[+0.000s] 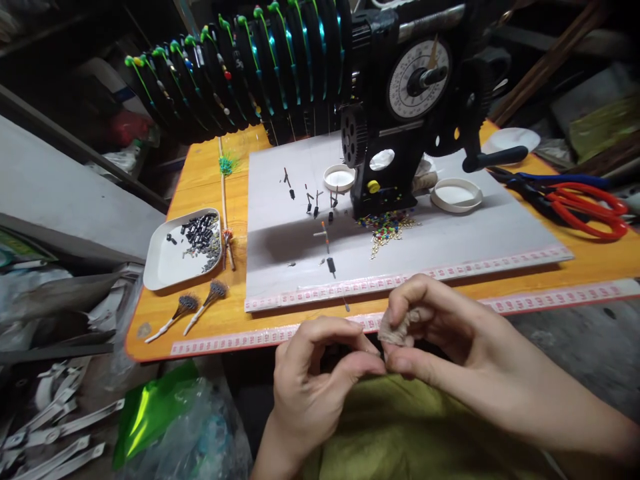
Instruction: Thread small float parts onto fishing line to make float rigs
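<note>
My right hand [450, 347] is closed round a crumpled beige wad [403, 330], which looks like cloth or tissue. Close against it, my left hand [320, 380] pinches thumb and forefinger together; whatever lies between them is too small to make out. Both hands are above my olive-green clothing [390, 433], just in front of the table edge. Beyond them on the white board [290, 287] lie a small dark cylinder [331, 267], several similar small dark pieces and a heap of coloured beads [383, 227].
A black machine [390, 160] with dial and crank stands on the board, its ridged drum [250, 73] wound with green line. Around it are a white tray [160, 267] of dark pieces, two small wire bunches [203, 310], red-handled scissors [590, 213] and a measuring tape [225, 341].
</note>
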Motion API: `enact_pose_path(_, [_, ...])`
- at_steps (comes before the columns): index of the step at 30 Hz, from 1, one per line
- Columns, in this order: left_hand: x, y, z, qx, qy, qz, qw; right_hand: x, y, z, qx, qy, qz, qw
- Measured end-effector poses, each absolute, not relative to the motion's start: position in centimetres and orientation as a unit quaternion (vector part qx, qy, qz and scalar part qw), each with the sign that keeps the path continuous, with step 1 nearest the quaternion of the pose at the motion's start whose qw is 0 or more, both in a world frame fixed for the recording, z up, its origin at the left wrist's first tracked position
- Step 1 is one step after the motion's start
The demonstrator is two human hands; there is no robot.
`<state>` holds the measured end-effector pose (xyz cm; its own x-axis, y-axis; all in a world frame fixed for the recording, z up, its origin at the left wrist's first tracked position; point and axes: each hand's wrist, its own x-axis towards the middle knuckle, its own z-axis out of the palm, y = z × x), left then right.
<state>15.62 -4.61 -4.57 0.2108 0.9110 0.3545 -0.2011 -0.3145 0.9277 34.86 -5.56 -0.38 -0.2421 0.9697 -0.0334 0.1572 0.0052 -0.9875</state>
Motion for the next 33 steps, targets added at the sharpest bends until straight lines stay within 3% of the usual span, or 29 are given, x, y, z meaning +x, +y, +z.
enact_pose_path(14, [15.2,-4.3,-4.7,0.597,0.275,0.562,0.503,35.0,-5.4,-0.3,-0.456,-0.610,0.542,0.356])
enact_pose_path(19, [14.9,-3.8,-4.5,0.662,0.269,0.536,0.450,35.0,-5.1,-0.4,-0.460,-0.603,0.548,0.353])
enact_pose_path(25, [15.1,-2.1,-3.0,0.786,0.149,0.470,0.373,35.0,-4.6,-0.1,-0.427,-0.586,0.581,0.369])
enact_pose_path(33, [16.1,-1.5,-3.8,0.706,0.182,0.594,0.341,34.1,-5.7,-0.9,-0.491,-0.671,0.348,0.432])
